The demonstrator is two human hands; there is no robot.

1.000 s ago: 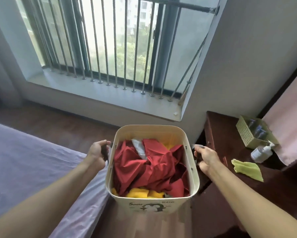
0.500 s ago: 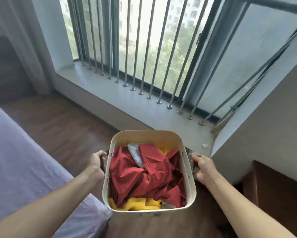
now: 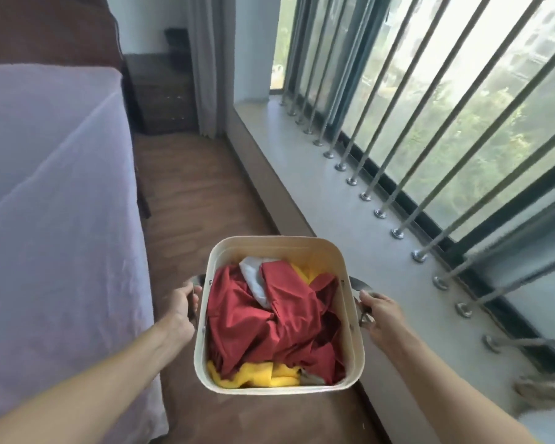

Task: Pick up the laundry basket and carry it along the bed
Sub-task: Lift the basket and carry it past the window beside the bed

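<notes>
Two bare forearms reach in from the bottom edge, and one laundry basket (image 3: 279, 315) hangs between them above the wooden floor (image 3: 205, 200), in the aisle with the bed (image 3: 51, 187) to its left and the window sill (image 3: 343, 200) to its right. The left hand (image 3: 181, 307) is curled tight around the dark handle on the basket's left wall; the right hand (image 3: 380, 315) is closed over the matching handle on the right wall, its fingertips hidden under the grip. The basket is one cream tub with rounded corners, its mouth facing up and its slightly longer side running away from the person, down the aisle. Inside lie three colours of laundry: a large crumpled red cloth (image 3: 269, 318) on top, yellow fabric (image 3: 256, 374) showing at the near edge and far corner, and one pale grey piece (image 3: 253, 280) toward the far side; how many separate garments there are cannot be told. The basket's outer walls and base are out of sight. Farther off, the bed's lilac sheet is cut off at the left edge, a row of metal window bars (image 3: 394, 129) rises from the sill, and a dark cabinet (image 3: 164, 91) at the far end of the aisle is blurred.
</notes>
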